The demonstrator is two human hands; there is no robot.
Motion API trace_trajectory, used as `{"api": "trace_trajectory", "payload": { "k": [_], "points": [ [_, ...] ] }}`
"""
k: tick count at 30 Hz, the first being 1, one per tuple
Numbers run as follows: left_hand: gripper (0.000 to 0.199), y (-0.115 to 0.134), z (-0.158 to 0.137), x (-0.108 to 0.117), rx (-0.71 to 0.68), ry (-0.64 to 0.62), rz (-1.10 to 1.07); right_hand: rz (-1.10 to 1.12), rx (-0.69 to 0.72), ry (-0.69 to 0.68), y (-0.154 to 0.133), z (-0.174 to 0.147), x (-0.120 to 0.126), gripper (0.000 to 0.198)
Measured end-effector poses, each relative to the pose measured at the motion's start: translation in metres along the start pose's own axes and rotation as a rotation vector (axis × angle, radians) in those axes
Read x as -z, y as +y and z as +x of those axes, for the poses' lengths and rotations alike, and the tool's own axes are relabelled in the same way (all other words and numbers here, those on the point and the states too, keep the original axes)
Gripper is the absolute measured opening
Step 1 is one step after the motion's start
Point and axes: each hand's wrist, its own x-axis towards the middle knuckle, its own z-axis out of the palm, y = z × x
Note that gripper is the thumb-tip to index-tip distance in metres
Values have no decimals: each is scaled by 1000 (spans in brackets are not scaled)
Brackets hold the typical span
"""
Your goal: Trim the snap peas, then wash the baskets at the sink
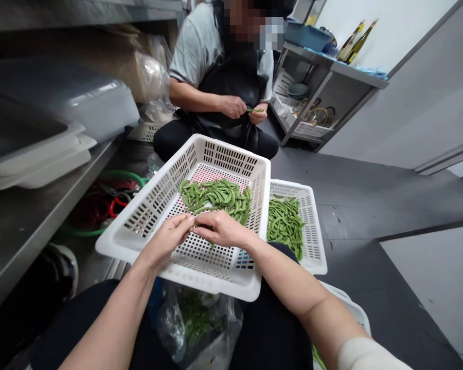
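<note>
Many green pods [226, 197] lie inside the white basket [204, 278], long axes at mixed angles. I see the left hand [173, 230] and right hand [223, 227] over it, fingertips pinched close together, on what I cannot tell.

Pea pods [224, 198]: in middle basket [200, 280] and right basket [314, 226]
Bag [200, 329]: near
Co-worker [233, 85]: far
Shelf [42, 231]: left
Bottles [358, 43]: far right

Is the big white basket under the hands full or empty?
Partly full: the white basket holds green pods, but much of its holey bottom shows.
</note>
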Motion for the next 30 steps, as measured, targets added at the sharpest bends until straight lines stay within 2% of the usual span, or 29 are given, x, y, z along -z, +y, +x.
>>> {"api": "trace_trajectory", "payload": {
  "k": [2, 4, 8, 10, 12, 14, 17, 18, 20, 24, 26, 28, 30],
  "points": [
    [49, 1, 0, -2, 54, -21, -210, 112, 22, 22, 0, 1, -1, 19],
    [53, 3, 0, -4, 77, -56, -368, 309, -12, 88, 1, 2, 0, 19],
    [53, 5, 0, -3, 76, -130, -534, 737, -199, 392, 14, 6, 21, 25],
    [49, 5, -1, 0, 59, -143, -534, 794, -330, 436, 25, 6, 38, 23],
    [43, 6, -3, 3, 50, -152, -494, 621, -459, 300, 36, 4, 53, 14],
    [37, 7, -4, 5, 54, -148, -457, 207, -526, -13, 44, 1, 59, 9],
    [28, 6, -5, 6, 66, -139, -449, -585, -496, -582, 53, -7, 49, 20],
    [27, 6, -4, 6, 69, -137, -448, -779, -476, -711, 55, -9, 44, 20],
    [25, 5, -4, 6, 78, -128, -436, -978, -453, -825, 61, -12, 31, 22],
    [23, 5, -3, 7, 86, -119, -410, -970, -445, -881, 72, -5, 21, 16],
    [26, 7, -3, 8, 81, -118, -401, -855, -448, -872, 72, 3, 24, 7],
    [35, 7, -3, 8, 81, -95, -360, -546, -489, -740, 69, 8, 31, 9],
    [41, 7, -3, 9, 89, -51, -279, -87, -578, -517, 61, 11, 38, 17]
  ]
}}
